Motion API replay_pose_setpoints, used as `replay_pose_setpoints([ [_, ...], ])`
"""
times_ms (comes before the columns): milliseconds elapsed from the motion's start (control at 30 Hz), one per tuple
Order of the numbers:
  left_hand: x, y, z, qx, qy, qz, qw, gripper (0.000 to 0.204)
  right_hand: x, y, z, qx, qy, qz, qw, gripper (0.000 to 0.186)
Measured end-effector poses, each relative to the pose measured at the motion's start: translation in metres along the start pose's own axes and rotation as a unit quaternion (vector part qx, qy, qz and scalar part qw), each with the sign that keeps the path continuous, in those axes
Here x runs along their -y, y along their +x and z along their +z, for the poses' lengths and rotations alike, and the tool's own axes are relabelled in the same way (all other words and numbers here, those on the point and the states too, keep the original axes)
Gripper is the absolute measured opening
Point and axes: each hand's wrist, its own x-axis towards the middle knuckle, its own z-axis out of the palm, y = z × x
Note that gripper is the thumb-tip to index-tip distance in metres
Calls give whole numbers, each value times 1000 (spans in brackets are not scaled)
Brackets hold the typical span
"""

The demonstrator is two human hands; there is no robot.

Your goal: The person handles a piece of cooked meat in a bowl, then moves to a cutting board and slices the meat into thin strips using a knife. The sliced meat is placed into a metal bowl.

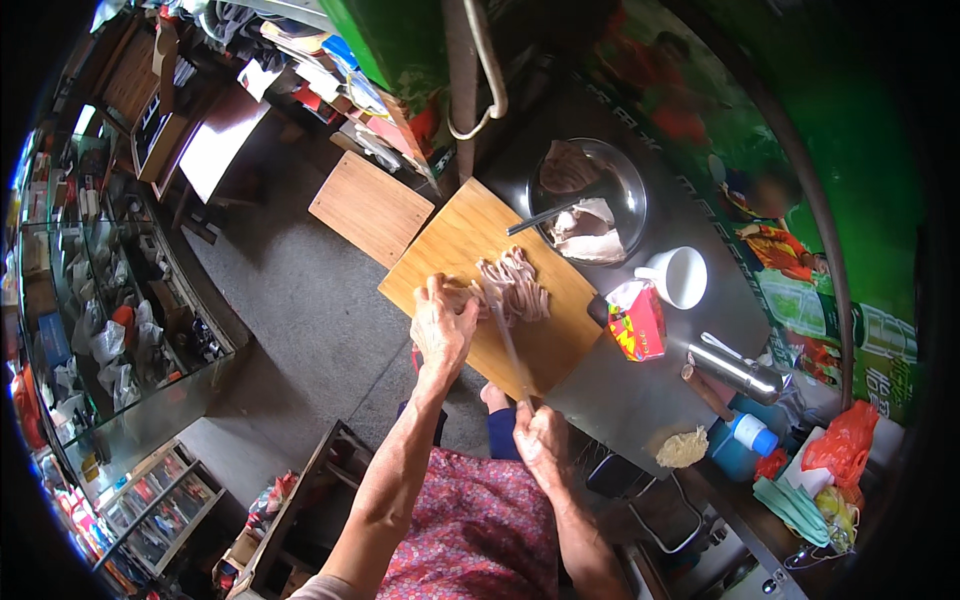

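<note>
On a wooden cutting board lies a pile of pale, meat-like strips. My left hand presses its bent fingertips on more pale strips at the board's left side. In my right hand is the handle of a knife; its long blade points away from me across the board, with its tip between my left fingers and the pile. Beyond the board's far right edge stands a round metal dish, holding a dark brown piece and a pale slab. A dark, thin stick-like utensil rests over its rim.
Right of the board are a white mug, a red and yellow packet, a metal flask and a crumpled tan lump. A wooden stool stands beyond the board. Glass display cases line the left side.
</note>
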Motion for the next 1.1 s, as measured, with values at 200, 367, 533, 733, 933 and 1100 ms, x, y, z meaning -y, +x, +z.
replay_pose_setpoints([
  [200,-3,-9,19,-113,13,51,992,45,-9,-3,10,26,-105,-18,994,16],
  [367,1,-17,22,-123,-41,97,987,19,-11,3,0,44,-108,-16,993,17],
  [533,-5,-14,22,-114,-74,47,990,15,-5,6,-4,63,-134,-22,989,19],
  [733,-3,-11,16,-92,-31,98,990,13,0,15,-4,86,-114,-9,990,19],
  [933,0,-9,15,-82,7,123,989,14,19,62,31,114,-64,11,991,29],
  [1100,-5,-8,14,-101,-78,45,991,14,3,31,13,41,-40,-28,998,26],
])
